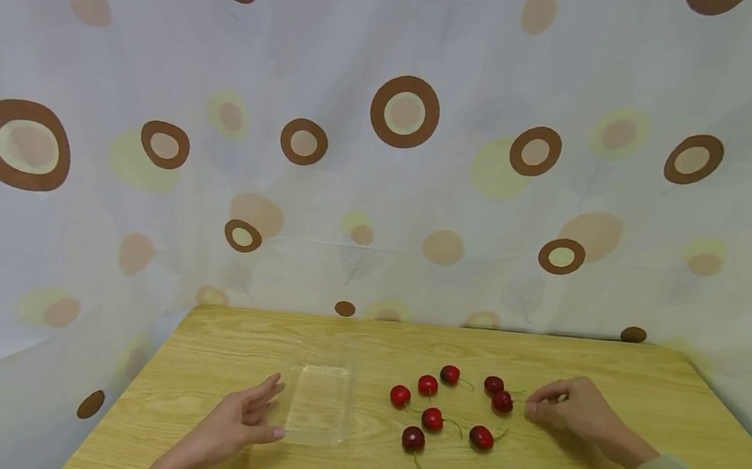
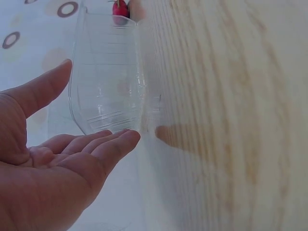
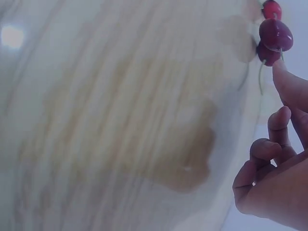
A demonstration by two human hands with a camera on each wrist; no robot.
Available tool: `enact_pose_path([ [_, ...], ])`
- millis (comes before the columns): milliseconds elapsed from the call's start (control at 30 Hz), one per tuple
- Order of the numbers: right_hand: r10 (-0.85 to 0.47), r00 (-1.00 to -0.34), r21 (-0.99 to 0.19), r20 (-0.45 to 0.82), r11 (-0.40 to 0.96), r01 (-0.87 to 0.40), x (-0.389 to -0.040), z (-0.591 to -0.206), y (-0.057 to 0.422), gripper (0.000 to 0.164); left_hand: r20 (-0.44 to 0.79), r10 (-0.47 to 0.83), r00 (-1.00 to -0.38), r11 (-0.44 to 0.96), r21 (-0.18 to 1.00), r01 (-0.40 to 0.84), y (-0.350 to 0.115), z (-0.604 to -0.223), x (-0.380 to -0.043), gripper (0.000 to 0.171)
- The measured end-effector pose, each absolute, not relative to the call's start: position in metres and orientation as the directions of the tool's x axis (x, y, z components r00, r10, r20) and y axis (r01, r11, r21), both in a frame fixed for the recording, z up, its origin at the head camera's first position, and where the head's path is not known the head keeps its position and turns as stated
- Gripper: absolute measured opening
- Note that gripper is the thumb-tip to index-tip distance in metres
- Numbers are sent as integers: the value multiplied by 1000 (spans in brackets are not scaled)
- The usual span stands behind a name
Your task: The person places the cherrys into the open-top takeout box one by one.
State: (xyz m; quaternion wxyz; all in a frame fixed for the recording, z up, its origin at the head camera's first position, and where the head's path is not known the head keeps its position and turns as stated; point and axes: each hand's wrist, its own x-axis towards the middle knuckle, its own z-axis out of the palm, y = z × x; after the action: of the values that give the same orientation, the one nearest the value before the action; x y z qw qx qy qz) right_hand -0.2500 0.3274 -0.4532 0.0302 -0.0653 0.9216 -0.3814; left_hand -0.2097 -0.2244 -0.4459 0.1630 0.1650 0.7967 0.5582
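Observation:
A dark red cherry [image 1: 502,401] is at the tip of my right hand [image 1: 577,412], which pinches its thin stem between thumb and forefinger. In the right wrist view this cherry [image 3: 275,34] hangs just past the fingertip, with other cherries behind it. My left hand [image 1: 228,421] is beside a clear plastic box [image 1: 316,436], thumb and fingers spread apart at its left side. Seen from the left wrist, the fingers [image 2: 113,149] are at the near end of the see-through box [image 2: 108,72]; whether they touch it I cannot tell.
Several more cherries with stems lie loosely on the wooden table [image 1: 234,342], between the box and my right hand; one red cherry [image 1: 400,397] is closest to the box. A patterned curtain [image 1: 351,209] hangs behind the table's far edge.

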Motion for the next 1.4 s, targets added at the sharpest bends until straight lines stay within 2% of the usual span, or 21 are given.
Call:
enact_pose_path([
  [233,-122,-992,-746,-43,664,-49,-251,-440,322,28,-82,453,-888,304,950,68,-225,-446,-210,91],
  [467,-125,-991,-794,-46,607,-40,-256,-420,297,34,-95,449,-889,305,951,53,-224,-445,-211,91],
  [800,-178,-984,-874,-3,479,-84,-271,-407,243,31,-90,437,-895,296,954,49,-223,-445,-211,92],
  [1400,-282,-958,-903,43,400,-159,-294,-399,136,18,-131,428,-894,267,964,-14,-224,-442,-210,93],
])
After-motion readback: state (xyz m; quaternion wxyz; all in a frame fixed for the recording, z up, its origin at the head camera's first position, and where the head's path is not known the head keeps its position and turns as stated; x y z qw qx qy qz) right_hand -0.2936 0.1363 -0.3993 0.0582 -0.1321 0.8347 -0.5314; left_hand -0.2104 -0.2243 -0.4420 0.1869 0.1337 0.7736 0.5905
